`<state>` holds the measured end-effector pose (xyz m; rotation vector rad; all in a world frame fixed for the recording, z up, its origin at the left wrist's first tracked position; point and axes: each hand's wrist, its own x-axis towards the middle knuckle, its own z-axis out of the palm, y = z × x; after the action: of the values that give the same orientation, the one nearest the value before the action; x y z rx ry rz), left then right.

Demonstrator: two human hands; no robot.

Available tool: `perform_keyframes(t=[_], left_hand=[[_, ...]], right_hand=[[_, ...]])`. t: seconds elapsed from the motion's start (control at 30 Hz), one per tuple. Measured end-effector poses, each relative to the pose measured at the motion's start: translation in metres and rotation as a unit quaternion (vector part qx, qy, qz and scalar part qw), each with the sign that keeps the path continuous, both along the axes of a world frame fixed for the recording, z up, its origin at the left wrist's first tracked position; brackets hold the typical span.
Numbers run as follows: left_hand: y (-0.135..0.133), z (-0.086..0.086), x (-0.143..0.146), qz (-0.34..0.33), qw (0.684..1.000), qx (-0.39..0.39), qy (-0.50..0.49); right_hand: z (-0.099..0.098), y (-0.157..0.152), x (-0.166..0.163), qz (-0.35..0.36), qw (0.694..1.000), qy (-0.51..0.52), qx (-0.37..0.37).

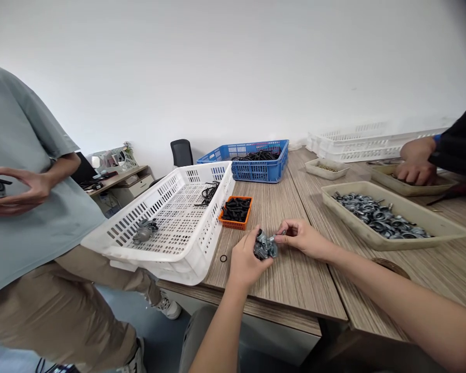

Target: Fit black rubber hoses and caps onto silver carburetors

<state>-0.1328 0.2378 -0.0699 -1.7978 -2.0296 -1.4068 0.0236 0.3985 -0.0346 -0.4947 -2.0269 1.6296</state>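
Observation:
My left hand [245,261] is closed around a small grey metal part [265,246], held just above the wooden table [291,280]. My right hand [301,237] pinches the right side of the same part with its fingertips. A black rubber ring [223,258] lies on the table just left of my left hand. A small orange basket [236,221] full of black rubber rings stands a little beyond it.
A white slotted crate [166,248] overhangs the table's left edge, holding another metal part [144,231] and black bands. A beige tray [442,226] of metal rings sits right. A blue basket [252,168] stands behind. One person stands at left; another's hands [415,163] work at far right.

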Motion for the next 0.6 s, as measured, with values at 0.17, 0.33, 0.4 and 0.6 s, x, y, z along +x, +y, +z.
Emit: perform_keyframes(t=[0.17,0.33,0.4,0.6], left_hand=[[0.0,-0.001,0.003,0.056,0.977,0.119,0.167],[-0.001,0.005,0.005,0.092,0.947,0.17,0.256],[-0.002,0.007,0.005,0.096,0.941,0.177,0.271],[-0.001,0.007,0.003,0.083,0.957,0.161,0.226]], right_hand=[[0.002,-0.011,-0.004,-0.045,0.997,0.037,-0.041],[0.005,-0.026,-0.007,-0.033,0.978,0.067,-0.193],[0.006,-0.033,-0.008,-0.043,0.967,0.066,-0.242],[0.004,-0.035,-0.011,-0.051,0.963,0.075,-0.253]])
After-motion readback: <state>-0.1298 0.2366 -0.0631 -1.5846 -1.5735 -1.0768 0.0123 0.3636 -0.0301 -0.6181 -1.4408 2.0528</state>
